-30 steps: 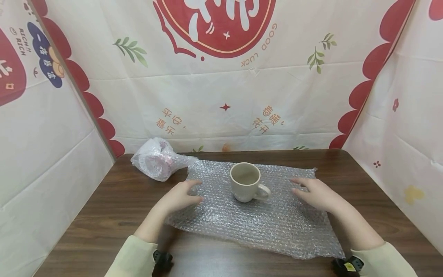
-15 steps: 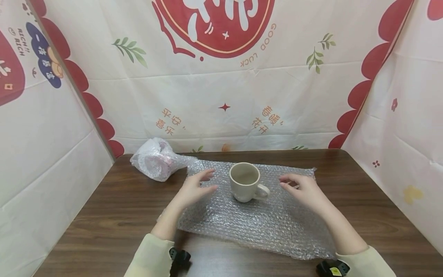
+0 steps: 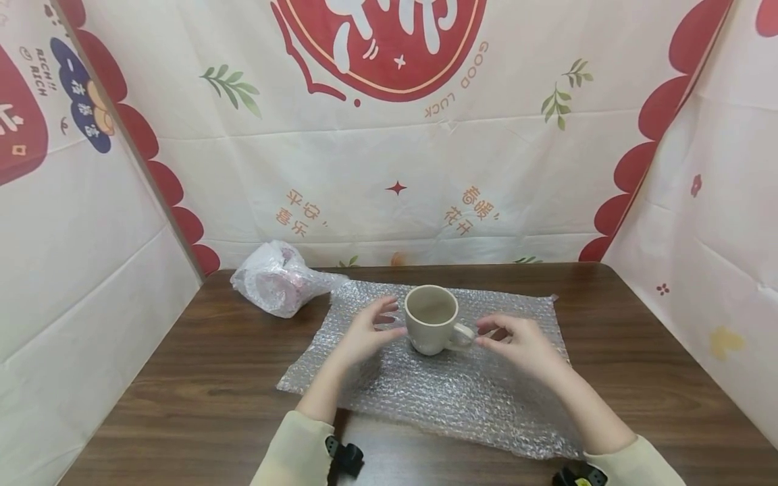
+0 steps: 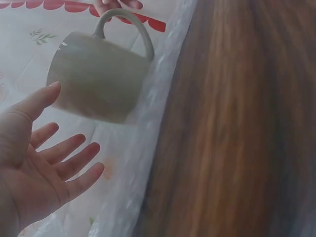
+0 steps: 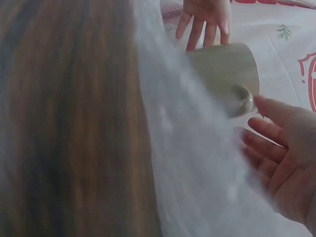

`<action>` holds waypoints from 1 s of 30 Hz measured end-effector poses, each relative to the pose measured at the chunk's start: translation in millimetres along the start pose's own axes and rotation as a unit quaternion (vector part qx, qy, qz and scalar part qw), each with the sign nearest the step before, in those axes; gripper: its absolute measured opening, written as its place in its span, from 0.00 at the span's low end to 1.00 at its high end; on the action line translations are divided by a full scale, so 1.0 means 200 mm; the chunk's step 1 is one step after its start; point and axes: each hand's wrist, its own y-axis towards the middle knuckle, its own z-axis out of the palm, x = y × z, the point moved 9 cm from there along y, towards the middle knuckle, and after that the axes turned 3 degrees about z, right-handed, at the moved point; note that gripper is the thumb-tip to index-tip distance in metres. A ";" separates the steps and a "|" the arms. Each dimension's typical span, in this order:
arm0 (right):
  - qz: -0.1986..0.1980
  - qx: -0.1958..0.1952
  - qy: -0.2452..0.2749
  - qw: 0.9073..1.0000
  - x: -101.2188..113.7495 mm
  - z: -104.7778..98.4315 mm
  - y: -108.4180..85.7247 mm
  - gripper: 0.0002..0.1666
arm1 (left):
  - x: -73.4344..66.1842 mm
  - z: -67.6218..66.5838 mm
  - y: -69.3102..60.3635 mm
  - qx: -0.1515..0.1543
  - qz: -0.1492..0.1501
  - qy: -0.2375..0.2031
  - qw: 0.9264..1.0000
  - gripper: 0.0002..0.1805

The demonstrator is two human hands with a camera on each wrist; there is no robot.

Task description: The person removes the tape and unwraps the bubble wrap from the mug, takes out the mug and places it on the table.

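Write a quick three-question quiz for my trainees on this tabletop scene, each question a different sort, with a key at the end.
1. What is directly under the mug?
A) a plate
B) bubble wrap
C) a towel

2. True or false: the mug is lying on its side.

3. Short answer: which of the person's two hands is nearer the mug's handle?

Key:
1. B
2. False; it stands upright.
3. The right hand.

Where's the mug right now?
In the head view, the mug stands upright on the bubble wrap, between the left hand and right hand, its handle toward the latter.
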 end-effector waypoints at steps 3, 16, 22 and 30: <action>0.004 0.003 0.011 1.000 0.00 0.03 0.00 0.17 | 0.01 0.04 0.02 0.001 -0.006 -0.005 1.000 0.40; 0.016 -0.003 0.020 1.000 -0.02 0.07 0.00 0.11 | 0.04 0.12 0.07 0.011 -0.017 -0.046 0.999 0.45; 0.019 0.004 0.036 0.999 -0.02 0.08 0.00 0.10 | 0.06 0.15 0.07 0.024 -0.030 -0.050 0.998 0.46; 0.009 0.004 0.056 0.998 -0.01 0.08 0.01 0.10 | 0.06 0.15 0.07 0.012 -0.041 -0.048 0.998 0.47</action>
